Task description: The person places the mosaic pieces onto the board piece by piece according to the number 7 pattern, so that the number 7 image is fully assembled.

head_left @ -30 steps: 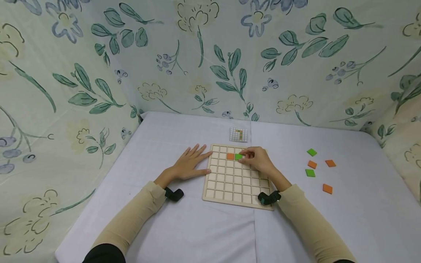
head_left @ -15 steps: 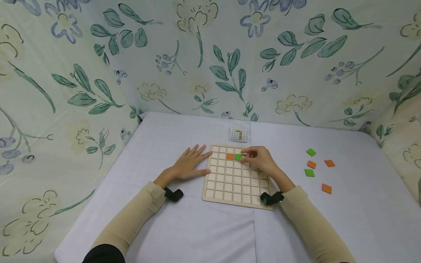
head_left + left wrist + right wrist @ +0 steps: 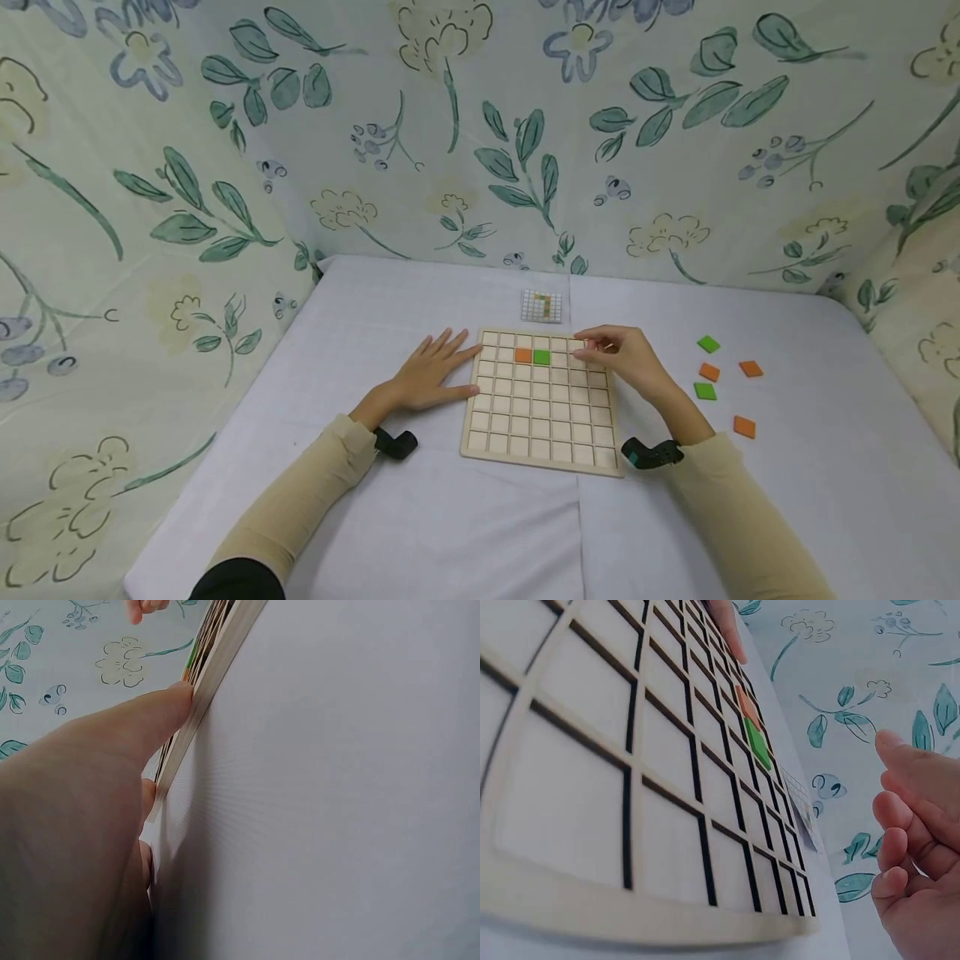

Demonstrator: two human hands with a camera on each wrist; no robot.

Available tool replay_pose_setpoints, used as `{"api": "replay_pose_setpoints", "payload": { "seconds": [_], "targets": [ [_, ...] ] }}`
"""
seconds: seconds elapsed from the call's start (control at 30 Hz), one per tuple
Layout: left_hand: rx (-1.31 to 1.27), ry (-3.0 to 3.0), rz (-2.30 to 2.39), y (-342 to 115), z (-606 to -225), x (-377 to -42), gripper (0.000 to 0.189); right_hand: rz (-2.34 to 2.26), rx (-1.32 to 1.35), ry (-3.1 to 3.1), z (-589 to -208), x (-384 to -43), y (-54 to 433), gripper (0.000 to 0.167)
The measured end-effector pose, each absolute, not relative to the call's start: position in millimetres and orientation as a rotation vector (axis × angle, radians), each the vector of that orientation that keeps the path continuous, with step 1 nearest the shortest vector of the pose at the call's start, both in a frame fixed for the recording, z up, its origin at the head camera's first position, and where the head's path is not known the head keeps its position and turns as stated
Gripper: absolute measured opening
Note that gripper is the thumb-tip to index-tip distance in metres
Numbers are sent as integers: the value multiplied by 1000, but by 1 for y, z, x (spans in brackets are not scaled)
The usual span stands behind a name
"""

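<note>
A wooden grid board point(image 3: 540, 409) lies on the table. Side by side in its second row from the far edge sit an orange tile point(image 3: 522, 356) and a green tile point(image 3: 542, 357). My left hand point(image 3: 426, 377) lies with fingers spread at the board's left side; thumb and fingertips touch that edge, as the left wrist view also shows along the board's rim point(image 3: 217, 682). Over the board's far right corner hovers my right hand point(image 3: 628, 360). In the right wrist view that hand point(image 3: 926, 832) has loosely curled fingers and nothing between them.
Loose tiles lie right of the board: a green one point(image 3: 708, 343), another green one point(image 3: 705, 391), and orange ones, including one nearest the front point(image 3: 745, 427). A small card with a coloured grid pattern point(image 3: 542, 306) stands behind the board. Patterned fabric point(image 3: 420, 167) surrounds the table.
My right hand has moved right, off the green tile, to the board's far right corner. The green tile stays in its cell beside the orange one. My left hand has not moved.
</note>
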State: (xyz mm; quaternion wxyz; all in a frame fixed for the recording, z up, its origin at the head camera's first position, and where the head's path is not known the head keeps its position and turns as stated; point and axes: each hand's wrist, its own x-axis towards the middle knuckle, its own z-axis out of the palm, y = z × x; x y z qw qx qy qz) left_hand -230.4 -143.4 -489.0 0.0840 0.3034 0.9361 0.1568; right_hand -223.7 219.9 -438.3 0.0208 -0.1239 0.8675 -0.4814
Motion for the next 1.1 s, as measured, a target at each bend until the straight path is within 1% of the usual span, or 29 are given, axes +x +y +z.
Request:
{"api": "replay_pose_setpoints", "payload": {
  "seconds": [0.4, 0.83, 1.1],
  "targets": [
    [900, 2787, 473, -142, -490, -229, 83, -1479, -304, 2767, -427, -203, 263, 40],
    [898, 2790, 479, -142, -487, -228, 83, -1441, -122, 2813, -421, -173, 322, 53],
    [915, 2796, 474, -142, -488, -229, 83, -1413, -64, 2877, -428, -158, 353, 50]
  ]
}}
